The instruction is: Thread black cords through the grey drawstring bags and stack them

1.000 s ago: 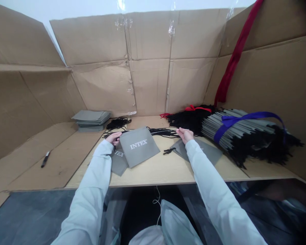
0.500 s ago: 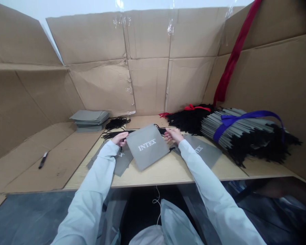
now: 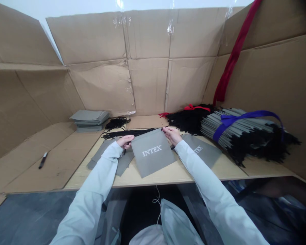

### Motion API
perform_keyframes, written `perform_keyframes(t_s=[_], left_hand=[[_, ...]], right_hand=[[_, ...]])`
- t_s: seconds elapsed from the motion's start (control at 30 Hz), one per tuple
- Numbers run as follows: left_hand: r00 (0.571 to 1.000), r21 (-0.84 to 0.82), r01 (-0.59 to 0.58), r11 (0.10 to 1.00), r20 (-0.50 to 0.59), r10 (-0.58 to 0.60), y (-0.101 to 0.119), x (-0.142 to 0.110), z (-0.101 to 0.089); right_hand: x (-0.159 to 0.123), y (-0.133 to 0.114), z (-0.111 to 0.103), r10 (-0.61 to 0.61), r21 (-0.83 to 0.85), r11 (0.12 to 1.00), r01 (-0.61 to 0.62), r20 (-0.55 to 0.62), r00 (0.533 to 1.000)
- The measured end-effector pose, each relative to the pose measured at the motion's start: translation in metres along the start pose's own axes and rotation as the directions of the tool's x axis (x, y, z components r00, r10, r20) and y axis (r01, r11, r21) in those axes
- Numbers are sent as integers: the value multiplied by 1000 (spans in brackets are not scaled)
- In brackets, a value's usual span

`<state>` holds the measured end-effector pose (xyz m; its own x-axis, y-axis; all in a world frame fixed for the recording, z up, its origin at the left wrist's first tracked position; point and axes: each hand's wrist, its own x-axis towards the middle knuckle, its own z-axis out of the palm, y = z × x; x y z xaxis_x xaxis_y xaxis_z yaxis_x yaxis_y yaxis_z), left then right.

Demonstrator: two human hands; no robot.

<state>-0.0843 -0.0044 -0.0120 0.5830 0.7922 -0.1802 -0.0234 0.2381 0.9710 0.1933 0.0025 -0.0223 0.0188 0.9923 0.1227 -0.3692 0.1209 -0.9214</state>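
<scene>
A flat grey drawstring bag (image 3: 153, 160) printed with INTEX hangs tilted between my hands, above the pale tabletop. My left hand (image 3: 125, 141) is closed on its upper left corner. At the upper right corner, my right hand (image 3: 171, 135) pinches the bag where a bit of black cord shows; the fingertips partly hide that cord. Beneath and beside my left hand lie more grey bags (image 3: 102, 153), partly covered by my sleeve. Another INTEX bag (image 3: 207, 149) lies on the table to the right of my right forearm.
Black cords (image 3: 140, 132) stretch across the table behind the bag. A stack of grey pieces (image 3: 90, 119) stands at back left, beside a black cord heap (image 3: 117, 122). A blue-tied bag bundle (image 3: 234, 127) and red-tied black cords (image 3: 186, 117) lie right. A marker (image 3: 43, 160) lies left.
My right hand has closed on the bag's upper right corner, where it was apart from it before. The bag and my left hand have shifted slightly right and toward me.
</scene>
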Motion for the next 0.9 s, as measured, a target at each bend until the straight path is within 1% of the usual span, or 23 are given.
perform_keyframes(t_s=[0.1,0.17,0.33,0.43,0.53,0.63,0.73,0.8,0.9], left_hand=[[1000,6,-20,1000,-17,20,0,1,-1],[999,13,-31,999,-40,32,2,0,-1],[996,28,-6,1000,-87,8,7,-4,-4],[994,27,-11,1000,-108,14,9,-6,-9],[994,36,-2,999,-110,6,9,-7,-13],[994,36,5,999,-110,-1,8,-8,-16],[994,28,6,1000,-111,-3,8,-9,-16],[995,28,9,1000,-99,-7,8,-10,-14],[997,30,7,1000,-77,-4,9,-11,-12]], right_hand=[[-1,-3,-1,-26,-23,999,27,41,999],[0,-3,-3,-39,-64,997,41,37,999],[3,-6,-11,-68,-184,980,69,16,998],[3,-11,-15,-97,-187,978,93,-12,995],[1,-16,-20,-102,-164,981,105,24,994],[0,-17,-23,-46,-171,983,62,96,994],[0,-14,-25,66,-174,984,-37,166,984],[-2,-11,-25,169,-169,976,-134,213,962],[-4,-9,-23,310,-167,947,-273,273,911]])
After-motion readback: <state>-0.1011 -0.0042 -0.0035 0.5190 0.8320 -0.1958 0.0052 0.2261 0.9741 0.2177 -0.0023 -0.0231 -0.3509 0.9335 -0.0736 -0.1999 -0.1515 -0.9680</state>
